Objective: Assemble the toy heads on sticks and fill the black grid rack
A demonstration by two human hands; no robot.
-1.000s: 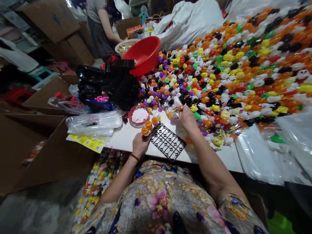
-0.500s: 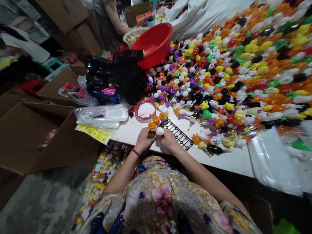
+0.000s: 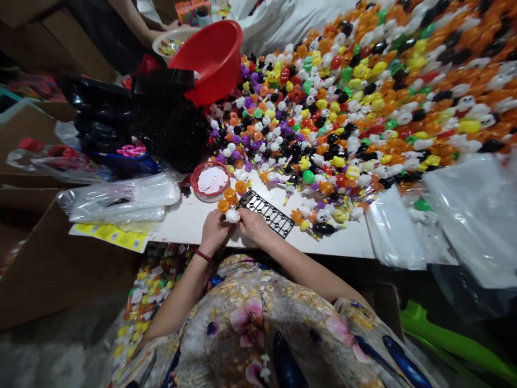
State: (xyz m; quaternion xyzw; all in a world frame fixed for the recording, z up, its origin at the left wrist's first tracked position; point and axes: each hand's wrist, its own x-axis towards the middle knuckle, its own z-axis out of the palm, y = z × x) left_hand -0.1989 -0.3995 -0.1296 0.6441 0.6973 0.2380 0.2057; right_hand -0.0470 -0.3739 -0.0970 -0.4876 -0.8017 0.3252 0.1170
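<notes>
At the table's front edge, my left hand (image 3: 216, 230) and my right hand (image 3: 254, 225) work close together with fingers curled in. A small white round-headed toy (image 3: 232, 216) sits between them, gripped by my right fingertips. My left fingers are closed just below an orange toy (image 3: 223, 205); what lies inside them is hidden. Two more orange toys, one of them a small orange head (image 3: 241, 187), stand in a row beyond. A black plastic grid rack (image 3: 269, 211) lies flat on the table beside my right hand, its near-left end by the toys.
A red basket (image 3: 194, 182) of white paper slips stands behind my hands. Clear plastic bags (image 3: 121, 196) lie left, more bags (image 3: 393, 231) right. A large heap of colourful toys (image 3: 323, 118) covers the back. A red basin (image 3: 214, 59) tilts near a co-worker's arm (image 3: 137, 21).
The camera view has swung right, so everything sits further left in the picture. Both hands stay together at the white toy, with little other visible change.
</notes>
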